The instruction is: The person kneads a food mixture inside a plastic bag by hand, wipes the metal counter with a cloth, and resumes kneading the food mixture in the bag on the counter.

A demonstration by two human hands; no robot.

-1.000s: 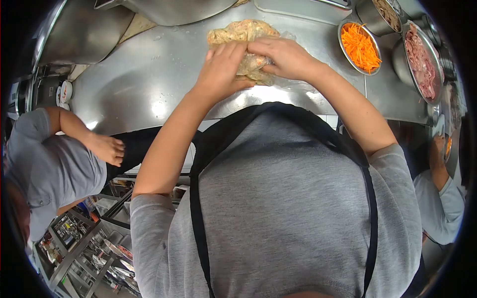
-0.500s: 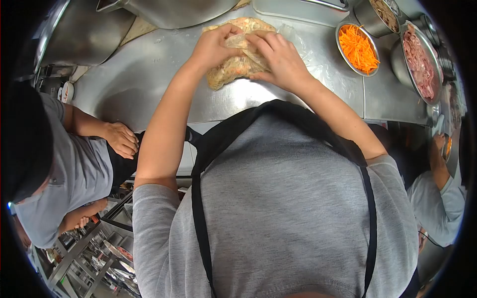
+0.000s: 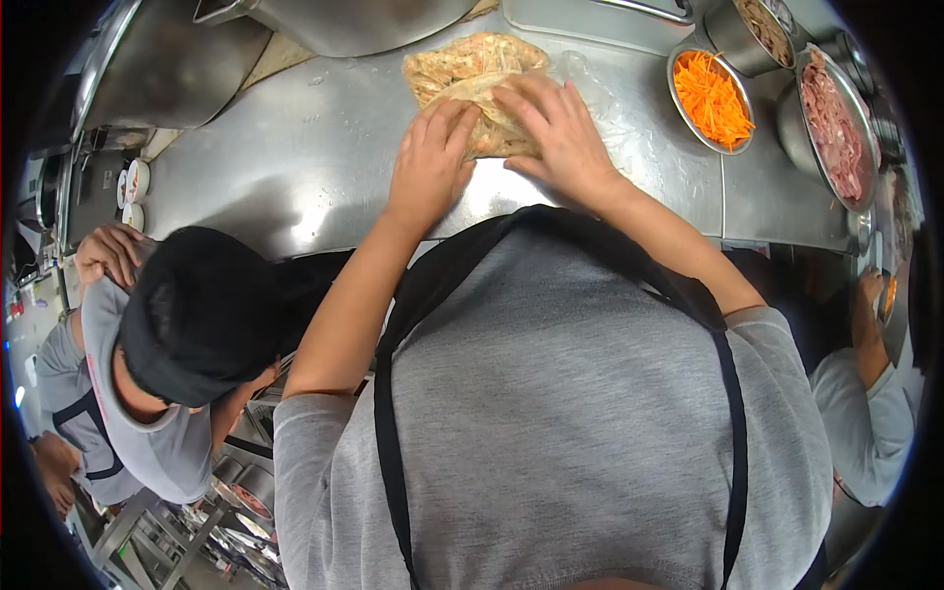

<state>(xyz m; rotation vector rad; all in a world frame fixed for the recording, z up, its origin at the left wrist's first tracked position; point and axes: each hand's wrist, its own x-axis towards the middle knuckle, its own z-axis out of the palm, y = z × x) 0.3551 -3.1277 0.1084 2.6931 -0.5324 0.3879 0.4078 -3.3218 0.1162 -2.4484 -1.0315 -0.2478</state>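
A clear plastic bag of pale yellowish food with orange bits (image 3: 472, 61) lies flat on the steel counter (image 3: 285, 147). My left hand (image 3: 431, 157) rests on the bag's near left part, fingers bent slightly apart. On the near right part lies my right hand (image 3: 560, 130), its fingers spread over the plastic. Both hands touch the bag from above without gripping it. Loose, empty plastic (image 3: 600, 93) spreads on the counter to the right of the bag.
Shredded carrot fills a steel bowl (image 3: 712, 100) at the right. Beyond it are a bowl of raw meat (image 3: 834, 123) and a pot (image 3: 752, 34). Large steel vessels (image 3: 187, 64) stand back left. A person in a black cap (image 3: 202, 315) leans in at left; another's arm (image 3: 867, 324) shows at right.
The bag has gone from bunched between my hands to lying flatter, and my fingers have loosened. The co-worker at left has bent down closer to the counter, a hand at the collar.
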